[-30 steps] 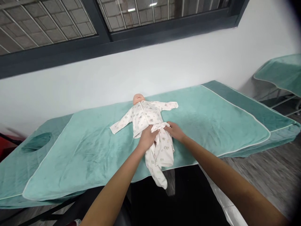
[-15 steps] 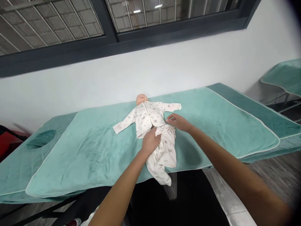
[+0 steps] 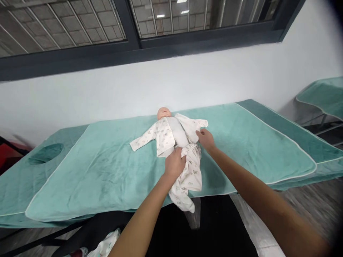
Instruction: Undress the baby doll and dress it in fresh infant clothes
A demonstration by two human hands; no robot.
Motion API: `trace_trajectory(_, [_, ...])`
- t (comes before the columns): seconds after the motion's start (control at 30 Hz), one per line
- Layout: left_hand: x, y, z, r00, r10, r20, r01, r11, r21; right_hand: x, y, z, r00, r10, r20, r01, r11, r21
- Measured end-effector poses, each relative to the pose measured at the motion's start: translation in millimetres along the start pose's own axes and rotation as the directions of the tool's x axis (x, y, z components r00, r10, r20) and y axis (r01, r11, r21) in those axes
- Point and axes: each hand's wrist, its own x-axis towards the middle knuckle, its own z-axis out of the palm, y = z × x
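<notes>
A baby doll (image 3: pixel 164 113) lies on its back on a teal towel (image 3: pixel 107 167), head toward the wall. It wears a white printed top (image 3: pixel 160 134), now pulled open down the front so a white torso shows. My left hand (image 3: pixel 175 165) is closed on the bunched waist of the white printed trousers (image 3: pixel 189 175), whose legs hang over the table's near edge. My right hand (image 3: pixel 205 138) grips the right flap of the open top beside the doll's side.
The padded table (image 3: pixel 308 132) has a face hole (image 3: pixel 45 153) at its left end and stands against a white wall under a dark-framed window. A second teal-covered table (image 3: pixel 321 94) is at far right. A printed cloth (image 3: pixel 105 246) lies on the floor below.
The doll's top has been pulled open, baring the torso. My right hand moved from the waist to the top's right flap and closed on it. My left hand stayed at the trousers' waist.
</notes>
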Motion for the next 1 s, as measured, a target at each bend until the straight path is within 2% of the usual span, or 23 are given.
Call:
trace_trajectory(0.07, [2, -3, 0.7, 1.0, 0.004, -0.01, -0.005, 0.999, -0.038, -7, 17, -7, 0.998, 0.012, -0.069, -0.013, 1.0, -0.012])
trace_trajectory(0.1, [3, -5, 0.6, 1.0, 0.009, -0.011, -0.01, 0.998, -0.07, -12, 23, -10, 0.996, -0.02, -0.092, 0.02, 1.0, -0.006])
trace_trajectory(0.13, [5, -8, 0.1, 1.0, 0.016, -0.008, -0.017, 0.994, -0.109, -18, 26, -13, 0.993, -0.081, -0.08, 0.083, 0.996, 0.015])
trace_trajectory(0.2, [9, -13, -1.7, 1.0, 0.03, 0.006, -0.028, 0.979, -0.201, -29, 26, -16, 0.967, -0.25, 0.038, 0.244, 0.963, 0.118])
trace_trajectory(0.27, [13, -18, -4.1, 0.999, 0.038, 0.017, -0.032, 0.954, -0.297, -36, 20, -19, 0.884, -0.403, 0.237, 0.34, 0.902, 0.266])
trace_trajectory(0.37, [16, -21, -8.7, 0.999, 0.039, 0.013, -0.03, 0.912, -0.41, -34, 9, -21, 0.751, -0.487, 0.446, 0.37, 0.87, 0.327])
trace_trajectory(0.4, [16, -21, -10.9, 0.999, 0.037, 0.016, -0.026, 0.899, -0.436, -31, 6, -21, 0.725, -0.493, 0.482, 0.387, 0.869, 0.308])
trace_trajectory(0.47, [15, -22, -17.8, 0.997, 0.03, 0.065, 0.006, 0.869, -0.494, -28, 2, -21, 0.717, -0.481, 0.504, 0.392, 0.877, 0.278])
trace_trajectory(0.53, [13, -23, -28.8, 0.985, 0.027, 0.168, 0.072, 0.828, -0.556, -27, 0, -20, 0.76, -0.429, 0.489, 0.331, 0.902, 0.277])
trace_trajectory(0.63, [9, -30, -50.7, 0.938, 0.095, 0.332, 0.153, 0.748, -0.646, -28, 0, -17, 0.844, -0.322, 0.429, 0.227, 0.939, 0.258])
trace_trajectory(0.7, [10, -39, -63.4, 0.932, 0.103, 0.347, 0.202, 0.649, -0.733, -27, 2, -14, 0.87, -0.296, 0.395, 0.212, 0.947, 0.243])
trace_trajectory(0.73, [12, -45, -67.4, 0.946, 0.055, 0.32, 0.233, 0.574, -0.785, -25, 3, -13, 0.871, -0.291, 0.396, 0.207, 0.948, 0.24])
trace_trajectory(0.8, [18, -58, -68.7, 0.963, -0.114, 0.243, 0.269, 0.417, -0.868, -21, 7, -11, 0.848, -0.284, 0.448, 0.2, 0.953, 0.227])
trace_trajectory(0.87, [24, -69, -61.3, 0.955, -0.231, 0.186, 0.259, 0.342, -0.903, -16, 10, -11, 0.794, -0.285, 0.537, 0.204, 0.957, 0.205])
trace_trajectory(0.93, [29, -78, -48.3, 0.964, -0.215, 0.154, 0.23, 0.392, -0.891, -12, 11, -15, 0.728, -0.29, 0.621, 0.219, 0.957, 0.19])
trace_trajectory(1.0, [33, -81, -35.4, 0.98, -0.176, 0.092, 0.171, 0.515, -0.84, -9, 6, -22, 0.656, -0.297, 0.694, 0.232, 0.954, 0.189])
